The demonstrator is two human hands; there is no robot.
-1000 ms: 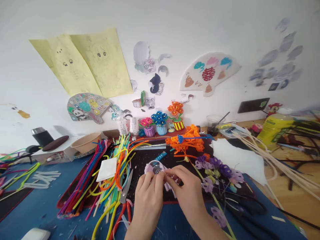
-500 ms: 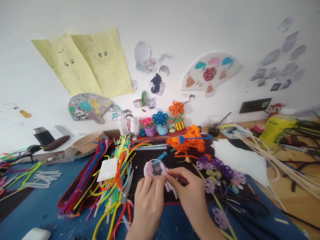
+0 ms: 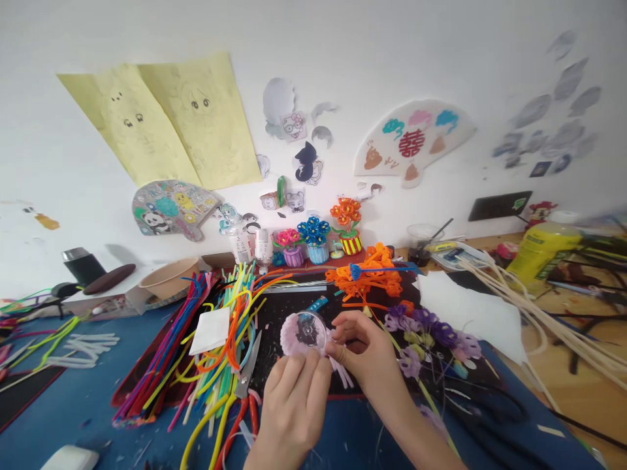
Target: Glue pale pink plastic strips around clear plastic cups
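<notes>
A small clear plastic cup, its open top towards me, has pale pink pipe cleaner wrapped along its left and lower sides. My left hand is closed on the near edge of the cup, with the fingertips hidden beneath the knuckles. At the right side of the rim my right hand has thumb and fingers curled together at a pink pipe cleaner, with the index finger lifted a little. Several loose pink ends stick out below the right fingers. A small blue-labelled object lies just behind the cup.
Left of my hands lie scissors and a heap of coloured pipe cleaners under a white square. Orange pipe-cleaner pieces and purple flowers lie to the right. Finished flower pots stand along the wall.
My right hand has eased slightly off the rim, its index finger rising from the pinch. My left hand has shifted a little down and right, and the loose pink ends have swung right.
</notes>
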